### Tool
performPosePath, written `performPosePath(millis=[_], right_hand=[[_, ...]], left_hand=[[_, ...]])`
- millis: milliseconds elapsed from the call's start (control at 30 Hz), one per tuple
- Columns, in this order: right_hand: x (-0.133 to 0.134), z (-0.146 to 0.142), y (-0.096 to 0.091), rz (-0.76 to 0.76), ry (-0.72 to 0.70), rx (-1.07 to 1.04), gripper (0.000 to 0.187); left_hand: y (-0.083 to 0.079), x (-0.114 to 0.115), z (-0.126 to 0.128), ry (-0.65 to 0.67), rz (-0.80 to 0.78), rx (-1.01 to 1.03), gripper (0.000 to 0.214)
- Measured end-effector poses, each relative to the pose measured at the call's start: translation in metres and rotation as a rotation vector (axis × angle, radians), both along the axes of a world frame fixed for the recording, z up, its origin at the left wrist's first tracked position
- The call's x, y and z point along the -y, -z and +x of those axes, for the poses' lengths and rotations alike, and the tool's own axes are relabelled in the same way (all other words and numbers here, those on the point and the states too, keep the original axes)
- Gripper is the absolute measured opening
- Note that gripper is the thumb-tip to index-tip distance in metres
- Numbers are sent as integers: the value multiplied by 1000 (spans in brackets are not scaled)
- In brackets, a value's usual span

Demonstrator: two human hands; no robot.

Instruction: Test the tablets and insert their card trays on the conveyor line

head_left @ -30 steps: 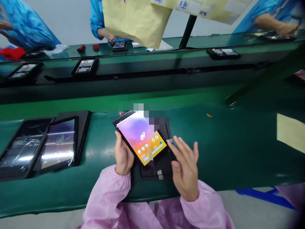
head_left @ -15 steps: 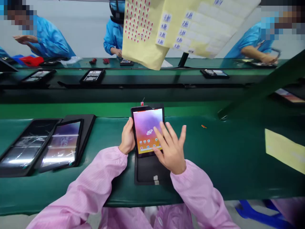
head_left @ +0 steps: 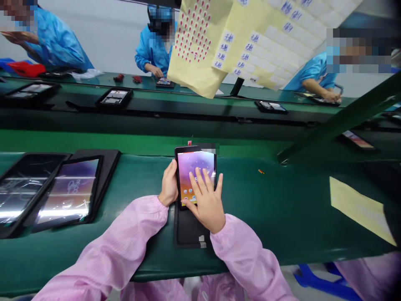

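1 tablet (head_left: 187, 167): black-framed, its lit screen showing a purple-to-orange wallpaper and app icons; it lies over the upper end of a black folio case (head_left: 191, 230), near the middle of the worktop (head_left: 266, 200) and closer to its back edge than the case's lower end.

Left hand (head_left: 169, 184): curled round the tablet's left edge in a narrow hold; the fingertips behind the tablet are hidden.

Right hand (head_left: 205, 205): not gripping; its fingers (head_left: 200, 177) lie slightly spread across the screen, and the thumb reaches towards the screen's lower left corner.

Handling: a firm left-edge hold looks right, since it should stop the tablet sliding on the case. Light, flat fingertip contact seems best, with the right palm kept off the glass.

Worktop left edge: 2 more tablets (head_left: 67, 188) in black cases, their screens streaked with glare, so any damage is hard to judge.

Worktop right edge: 1 loose yellow sheet (head_left: 357, 209), with 1 small orange scrap (head_left: 260, 171) nearer the middle.

Overhead: 1 yellow sheet (head_left: 260, 46) carrying rows of red marks and handwritten labels.

Far belt: 3 co-workers in blue gowns (head_left: 153, 54), with black trays (head_left: 114, 98) along it.
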State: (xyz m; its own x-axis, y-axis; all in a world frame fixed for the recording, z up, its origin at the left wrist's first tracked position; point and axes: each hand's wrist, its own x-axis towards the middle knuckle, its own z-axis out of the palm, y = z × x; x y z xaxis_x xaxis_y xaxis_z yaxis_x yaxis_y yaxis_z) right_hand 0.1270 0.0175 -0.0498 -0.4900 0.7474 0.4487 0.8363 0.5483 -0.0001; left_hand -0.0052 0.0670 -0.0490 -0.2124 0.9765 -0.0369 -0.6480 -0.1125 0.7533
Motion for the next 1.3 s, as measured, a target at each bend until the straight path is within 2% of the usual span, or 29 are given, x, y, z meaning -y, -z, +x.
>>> performPosePath(millis=[233,433,567,633,700,767,833,867,933,1033,1133,1300], right_hand=[[31,11,22,-65,1,38,76],[45,13,26,-152,14,66,76],[54,18,25,-137,-17,84,70],[52,25,15,-58,-71,53,60],[40,35,-4,74,-106,-40,45],[17,44,-33,209,-107,-187,35],[-13,49,-66,273,-143,-347,30],[-29,50,-82,244,-169,-390,28],[-55,47,-109,74,-247,-410,23],[-76,36,-132,-235,-355,-401,19],[-79,28,-137,-335,-423,-431,17],[-75,25,-136,-313,-453,-463,17]], left_hand=[[0,-1,-1,-4,-16,-20,48],[0,-1,-1,-12,-2,-31,44],[0,-2,-1,-5,7,-48,45],[1,-2,-2,-5,17,-60,44],[1,-1,-2,4,32,-70,44],[0,0,-3,12,59,-84,43],[0,2,-3,18,97,-105,40],[-1,3,-3,21,117,-113,39],[-1,6,-3,41,147,-122,38],[0,10,-3,58,173,-135,39],[1,14,-3,42,204,-169,38],[2,19,-3,25,256,-221,39]])
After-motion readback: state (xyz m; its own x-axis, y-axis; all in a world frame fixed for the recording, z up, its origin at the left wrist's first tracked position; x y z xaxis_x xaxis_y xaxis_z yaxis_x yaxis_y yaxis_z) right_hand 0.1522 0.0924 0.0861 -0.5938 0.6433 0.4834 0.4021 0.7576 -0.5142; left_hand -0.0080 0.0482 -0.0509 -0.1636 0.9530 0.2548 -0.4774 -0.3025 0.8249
